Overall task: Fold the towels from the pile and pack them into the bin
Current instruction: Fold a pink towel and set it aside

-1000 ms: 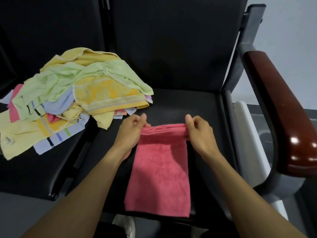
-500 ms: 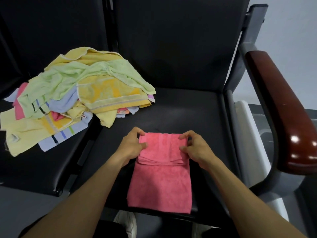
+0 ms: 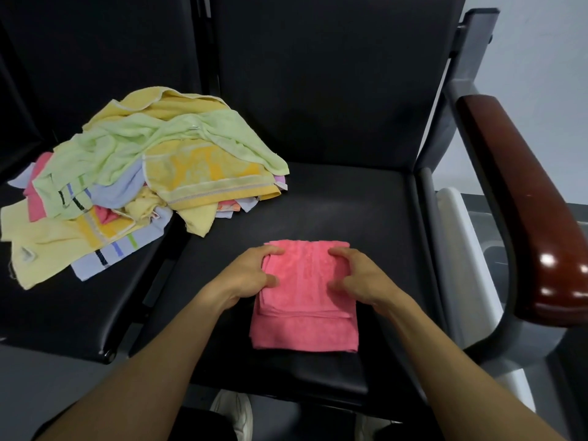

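While the left hand (image 3: pixel 254 275) and right hand (image 3: pixel 359 275) pinch the folded flap of the pink towel (image 3: pixel 305 313) lying at lower centre of the frame, the uneven layers may slip askew if released before they are squared.

Black seats (image 3: pixel 366 205); pink towel (image 3: pixel 305 326), towel pile (image 3: pixel 133 186) atop

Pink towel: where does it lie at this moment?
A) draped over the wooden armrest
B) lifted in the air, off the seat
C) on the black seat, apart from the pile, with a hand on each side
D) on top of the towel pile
C: the pink towel lies folded on the black seat, clear of the pile, with the left hand and right hand at its sides.
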A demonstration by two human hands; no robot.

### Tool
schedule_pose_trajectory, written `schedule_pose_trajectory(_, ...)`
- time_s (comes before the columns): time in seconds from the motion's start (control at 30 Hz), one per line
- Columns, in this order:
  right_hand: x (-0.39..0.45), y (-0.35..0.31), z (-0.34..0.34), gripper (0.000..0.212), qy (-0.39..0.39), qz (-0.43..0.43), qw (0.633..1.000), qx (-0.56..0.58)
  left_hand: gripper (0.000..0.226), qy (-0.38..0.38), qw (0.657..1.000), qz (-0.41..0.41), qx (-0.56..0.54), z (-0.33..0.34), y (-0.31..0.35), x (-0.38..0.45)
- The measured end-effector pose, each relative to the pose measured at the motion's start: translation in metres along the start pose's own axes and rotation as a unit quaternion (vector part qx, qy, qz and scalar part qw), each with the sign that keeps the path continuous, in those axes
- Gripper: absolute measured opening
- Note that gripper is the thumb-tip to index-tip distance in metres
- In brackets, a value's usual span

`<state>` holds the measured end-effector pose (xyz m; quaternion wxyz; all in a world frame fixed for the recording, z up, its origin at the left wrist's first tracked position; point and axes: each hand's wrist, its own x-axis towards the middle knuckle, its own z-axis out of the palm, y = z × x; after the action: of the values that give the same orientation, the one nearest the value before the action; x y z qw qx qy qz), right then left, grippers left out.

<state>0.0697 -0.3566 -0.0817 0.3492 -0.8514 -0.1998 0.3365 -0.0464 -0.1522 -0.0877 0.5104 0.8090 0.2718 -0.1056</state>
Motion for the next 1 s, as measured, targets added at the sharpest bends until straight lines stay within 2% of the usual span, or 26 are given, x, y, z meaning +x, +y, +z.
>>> schedule_pose_trajectory(0.13,0.002,-0.001,0.0,0.063,0.043,-0.024,0.999,0.008,0.041,0.055,0.998,0.016,-0.014,0.001,-0.001,0.001)
schedule_pose_trajectory(0.37,-0.015,-0.004,-0.012,0.089,-0.062,-0.019,0.997,-0.037,0.08,-0.033,0.999,-0.006,-0.006,-0.005,0.002,-0.008)
schedule_pose_trajectory(0.5,-0.019,0.003,-0.005,0.098,-0.058,-0.032,0.992,-0.108,0.083,-0.044,0.996,0.005,0.083,0.002,-0.001,-0.014)
schedule_pose_trajectory(0.6,-0.017,0.005,0.003,0.103,-0.045,-0.036,0.989,-0.133,0.078,-0.002,0.991,0.025,0.134,0.007,-0.001,-0.013)
schedule_pose_trajectory(0.7,-0.016,0.006,0.002,0.093,-0.034,-0.011,0.993,-0.112,0.07,0.06,0.982,0.045,0.172,0.008,-0.004,-0.009)
schedule_pose_trajectory(0.77,-0.016,0.004,0.004,0.067,0.054,-0.031,0.987,-0.149,0.06,0.127,0.964,0.061,0.225,0.013,-0.004,-0.007)
schedule_pose_trajectory(0.83,-0.016,-0.001,0.016,0.045,0.181,-0.096,0.943,-0.262,0.051,0.19,0.936,0.1,0.28,0.023,-0.002,-0.007)
schedule_pose_trajectory(0.87,-0.014,-0.003,0.025,0.041,0.201,-0.126,0.926,-0.295,0.051,0.192,0.928,0.12,0.296,0.03,0.0,-0.006)
schedule_pose_trajectory(1.0,-0.002,0.003,0.064,0.065,0.097,-0.155,0.921,-0.343,0.06,0.083,0.917,0.122,0.372,0.055,-0.01,0.004)
